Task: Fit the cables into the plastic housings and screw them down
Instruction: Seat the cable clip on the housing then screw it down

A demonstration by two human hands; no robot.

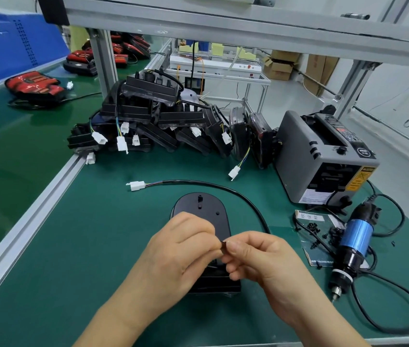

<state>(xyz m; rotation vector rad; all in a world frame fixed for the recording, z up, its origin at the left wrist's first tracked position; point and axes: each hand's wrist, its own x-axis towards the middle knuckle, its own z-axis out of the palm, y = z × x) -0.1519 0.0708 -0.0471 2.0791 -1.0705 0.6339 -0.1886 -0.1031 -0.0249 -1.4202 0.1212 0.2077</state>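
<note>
Housing (202, 211) lies flat on mat (98, 234), centre, near end under hands. Cable (223, 189) arcs from behind right hand (261, 256) to white connector (137, 185). Left hand (183, 249) and right hand fingertips meet, pinching black part (223, 244) above housing. Screwdriver (353, 241) lies at right, beside screws (313, 227).

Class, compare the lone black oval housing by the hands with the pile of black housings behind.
The black oval plastic housing lies flat, alone; the pile of black housings leans and overlaps. The oval housing sits under the left hand and right hand, which pinch a small black part; the pile is untouched. Both: black plastic with white connectors.
</note>
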